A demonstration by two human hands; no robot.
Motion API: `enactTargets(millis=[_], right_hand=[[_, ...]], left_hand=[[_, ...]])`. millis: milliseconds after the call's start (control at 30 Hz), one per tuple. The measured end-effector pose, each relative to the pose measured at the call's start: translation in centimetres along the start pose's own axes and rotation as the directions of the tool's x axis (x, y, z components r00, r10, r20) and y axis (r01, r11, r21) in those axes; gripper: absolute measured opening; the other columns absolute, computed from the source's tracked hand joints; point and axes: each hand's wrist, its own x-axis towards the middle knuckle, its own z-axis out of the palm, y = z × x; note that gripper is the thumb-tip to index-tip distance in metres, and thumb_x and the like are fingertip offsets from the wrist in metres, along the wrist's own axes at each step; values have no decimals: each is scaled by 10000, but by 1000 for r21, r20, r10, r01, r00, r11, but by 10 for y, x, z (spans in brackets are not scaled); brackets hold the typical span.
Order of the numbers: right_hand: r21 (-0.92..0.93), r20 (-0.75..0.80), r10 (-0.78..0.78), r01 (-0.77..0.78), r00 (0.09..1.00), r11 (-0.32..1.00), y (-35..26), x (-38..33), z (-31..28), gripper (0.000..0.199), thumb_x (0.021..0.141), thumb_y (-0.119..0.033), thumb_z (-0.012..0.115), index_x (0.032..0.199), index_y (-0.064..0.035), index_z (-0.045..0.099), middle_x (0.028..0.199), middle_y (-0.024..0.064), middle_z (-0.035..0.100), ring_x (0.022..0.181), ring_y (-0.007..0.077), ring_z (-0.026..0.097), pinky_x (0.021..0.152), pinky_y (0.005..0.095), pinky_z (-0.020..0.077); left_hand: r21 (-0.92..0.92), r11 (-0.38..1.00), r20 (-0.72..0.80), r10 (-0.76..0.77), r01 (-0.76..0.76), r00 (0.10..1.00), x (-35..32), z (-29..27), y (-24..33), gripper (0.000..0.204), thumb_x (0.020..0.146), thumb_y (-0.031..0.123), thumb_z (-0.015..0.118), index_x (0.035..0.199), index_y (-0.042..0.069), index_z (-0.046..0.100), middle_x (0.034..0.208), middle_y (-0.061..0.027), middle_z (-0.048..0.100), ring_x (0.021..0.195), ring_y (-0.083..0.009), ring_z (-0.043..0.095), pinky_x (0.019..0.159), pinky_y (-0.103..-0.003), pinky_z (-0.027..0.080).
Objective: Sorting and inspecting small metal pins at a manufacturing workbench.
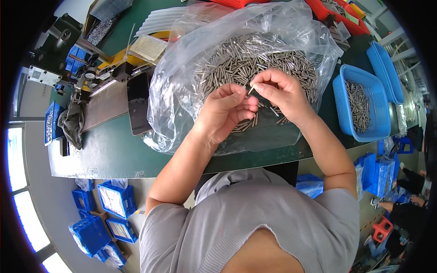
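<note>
In front of me a small slim metal pin (pixel 250 92) is held between both hands. My right hand (pixel 284 94) pinches its upper end between thumb and index finger. At the lower end, the thumb and index finger of my left hand (pixel 223 111) close on it, the other fingers curled below. Both hands are over a large clear plastic bag (pixel 177 91), spread open on the table. Inside lies a big heap of similar metal pins (pixel 236 61), with a few scattered loose just below my fingers.
A blue basket of metal pins (pixel 359 129) stands right on the green table (pixel 109 159), beside another blue basket (pixel 387 73). Red bins (pixel 355 25) sit far right. At left are a dark-screened device (pixel 139 102), a bench machine (pixel 59 50) and a grey cloth (pixel 72 125).
</note>
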Motion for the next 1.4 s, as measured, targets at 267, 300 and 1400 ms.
enactTargets(millis=[267, 300, 1400], right_hand=[[10, -17, -5, 5, 1000, 1000, 0, -1, 1, 110, 857, -70, 587, 937, 0, 616, 862, 12, 621, 793, 54, 564, 724, 198, 464], [10, -16, -4, 4, 1000, 1000, -1, -2, 2, 110, 857, -70, 587, 937, 0, 616, 862, 12, 621, 793, 54, 564, 724, 198, 464], [-292, 53, -94, 105, 994, 951, -9, -6, 8, 13, 801, -16, 599, 796, -5, 604, 715, 7, 589, 622, 47, 508, 549, 203, 398]], left_hand=[[-10, 1000, 30, 18, -17, 999, -1, 1, 0, 97, 904, 88, 500, 925, -1, 533, 846, -156, 634, 769, -215, 637, 671, -309, 549], [-10, 1000, 32, 21, -21, 999, -1, 2, 0, 98, 904, 88, 501, 921, -2, 534, 844, -157, 634, 768, -216, 638, 670, -310, 549], [131, 982, 10, 133, -133, 991, -3, 3, -2, 84, 895, 95, 531, 858, 24, 557, 761, -131, 622, 683, -197, 625, 593, -290, 531]])
